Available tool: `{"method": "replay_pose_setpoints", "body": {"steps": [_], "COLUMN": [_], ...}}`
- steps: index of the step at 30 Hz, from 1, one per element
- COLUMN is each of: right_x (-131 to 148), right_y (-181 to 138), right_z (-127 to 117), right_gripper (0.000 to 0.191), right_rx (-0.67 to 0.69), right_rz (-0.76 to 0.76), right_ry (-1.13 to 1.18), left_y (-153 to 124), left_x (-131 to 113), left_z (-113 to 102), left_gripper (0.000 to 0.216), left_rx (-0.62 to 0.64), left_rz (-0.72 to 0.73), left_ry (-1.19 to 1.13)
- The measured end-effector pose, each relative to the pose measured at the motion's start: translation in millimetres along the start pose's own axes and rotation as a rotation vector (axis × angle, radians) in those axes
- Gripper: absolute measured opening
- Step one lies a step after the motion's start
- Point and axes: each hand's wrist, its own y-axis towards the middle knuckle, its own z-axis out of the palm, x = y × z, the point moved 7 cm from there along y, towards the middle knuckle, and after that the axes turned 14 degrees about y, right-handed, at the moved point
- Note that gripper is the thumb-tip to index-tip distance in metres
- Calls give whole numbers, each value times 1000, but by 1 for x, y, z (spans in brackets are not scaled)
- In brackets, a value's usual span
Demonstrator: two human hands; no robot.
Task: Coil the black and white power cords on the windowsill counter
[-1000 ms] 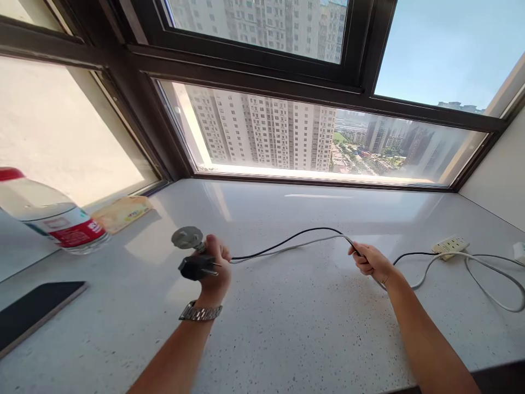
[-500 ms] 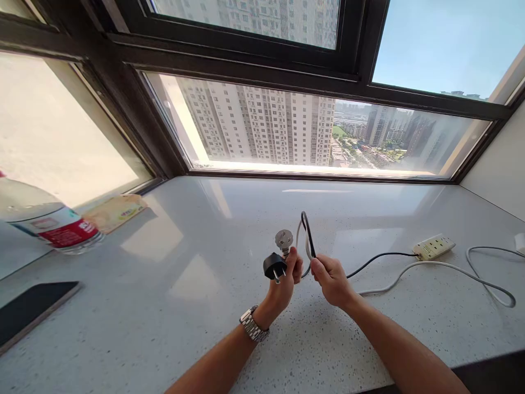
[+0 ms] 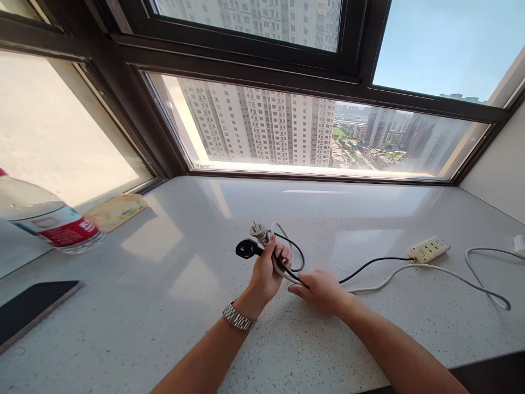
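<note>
My left hand, with a metal watch on the wrist, is closed around a black cord and a white cord just behind their plugs. The black plug and the white plug stick out past the thumb to the left. A loop of both cords rises beside the fingers. My right hand grips the same two cords to the right, low over the counter. From there the black cord runs to a cream power strip, while the white cord curves off along the counter to the right.
A speckled white counter lies under everything, up to the window frame. At the left stand a water bottle with a red label, a tissue pack and a dark flat slab. A white block is at the right edge.
My left hand has shifted left and turned, so the plugs now point leftward. My right hand has come down a little, and the upright cord loop is now lower. The power strip has slid slightly left.
</note>
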Motion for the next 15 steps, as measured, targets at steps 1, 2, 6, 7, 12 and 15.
{"method": "replay_pose_setpoints", "body": {"steps": [1, 2, 6, 7, 12, 15], "right_x": [-6, -12, -47, -57, -100, -125], "right_y": [0, 0, -9, -13, -32, -41], "right_z": [-3, -6, -32, -41, -87, -105], "right_gripper": [45, 44, 40, 39, 38, 40], "right_rx": [16, 39, 179, 201, 168, 36], "right_rz": [22, 52, 246, 297, 442, 552], "right_ry": [29, 72, 267, 292, 322, 372], "left_y": [1, 3, 6, 6, -1, -5], "left_x": [-4, -10, -41, -49, -79, -86], "left_z": [-2, -6, -27, -34, -62, -67], "left_gripper": [55, 55, 49, 48, 51, 52], "left_rx": [6, 9, -1, -20, -154, -180], "left_rz": [-10, -13, 53, 78, 167, 194], "left_ry": [-37, -72, -183, -198, -181, -136]}}
